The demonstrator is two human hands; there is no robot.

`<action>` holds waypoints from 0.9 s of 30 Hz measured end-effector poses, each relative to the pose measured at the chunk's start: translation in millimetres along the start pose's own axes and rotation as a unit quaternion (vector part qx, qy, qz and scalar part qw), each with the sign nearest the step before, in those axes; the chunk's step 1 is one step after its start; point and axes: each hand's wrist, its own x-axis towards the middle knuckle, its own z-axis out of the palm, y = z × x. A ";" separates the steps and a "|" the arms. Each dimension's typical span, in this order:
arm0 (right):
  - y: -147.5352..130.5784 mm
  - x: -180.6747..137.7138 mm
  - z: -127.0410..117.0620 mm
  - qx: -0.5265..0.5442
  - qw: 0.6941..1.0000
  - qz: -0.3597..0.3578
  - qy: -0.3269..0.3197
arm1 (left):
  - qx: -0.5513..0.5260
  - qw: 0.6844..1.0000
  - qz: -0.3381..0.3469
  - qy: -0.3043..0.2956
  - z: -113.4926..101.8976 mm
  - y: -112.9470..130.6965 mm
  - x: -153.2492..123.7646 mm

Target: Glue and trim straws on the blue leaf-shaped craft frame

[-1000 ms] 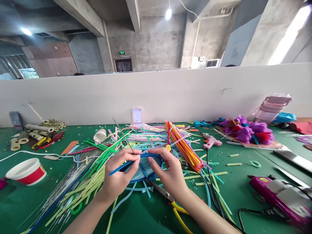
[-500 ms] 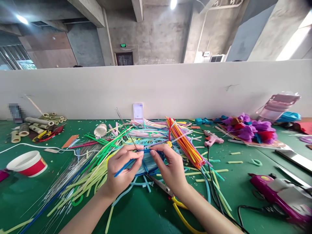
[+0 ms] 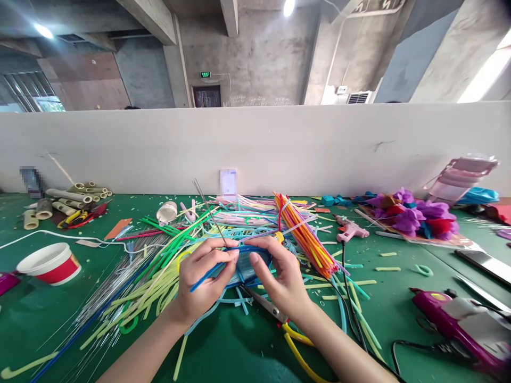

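My left hand is closed, its thumb and forefinger pinching a thin blue strand that looks like a pipe cleaner. Thin metal wires rise from the same pinch. My right hand is curled over the strand's other side, forefinger on it and thumb slightly apart; its other fingers are mostly hidden. Beneath both hands is a blue piece made of side-by-side strands, partly covered. Scissors with yellow handles lie under my right wrist.
Green and yellow stems and loose wires spread leftward. An orange bundle, a pink glue gun and purple flowers lie right. A paper cup stands left, a magenta power strip right. A pale partition closes the back.
My right thumb has lifted slightly away from the strand, while its forefinger has shifted left toward my left fingertips. The whole view has moved a little; the left pinch holds.
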 end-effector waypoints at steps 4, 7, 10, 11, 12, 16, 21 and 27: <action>0.1 0.6 2.6 -0.010 1.000 -0.007 0.006 | 0.003 1.000 0.003 0.001 -0.1 -0.6 -0.6; 0.8 1.0 5.7 -0.007 1.000 0.006 0.017 | 0.014 1.000 0.011 0.003 0.6 -0.2 -0.7; 1.7 0.9 9.6 -0.009 0.999 0.022 0.039 | 0.023 1.000 0.015 0.004 1.5 -0.2 -0.8; 1.9 0.7 10.7 -0.011 0.999 0.024 0.045 | 0.024 0.999 0.022 0.007 1.6 -0.5 -0.9; 2.0 0.5 11.6 -0.013 0.998 0.026 0.051 | 0.023 0.999 0.032 0.009 1.5 -1.0 -0.9; 1.3 -0.3 13.5 -0.005 0.998 0.030 0.054 | 0.008 0.998 0.056 -0.001 -0.8 -3.0 -1.1; 0.1 -1.4 14.4 0.003 0.998 0.034 0.057 | -0.025 0.999 0.032 -0.006 -5.6 -2.5 -3.7; -2.3 -3.9 16.0 0.005 0.997 0.046 0.059 | -0.104 0.994 -0.026 0.021 -1.6 -5.8 -13.8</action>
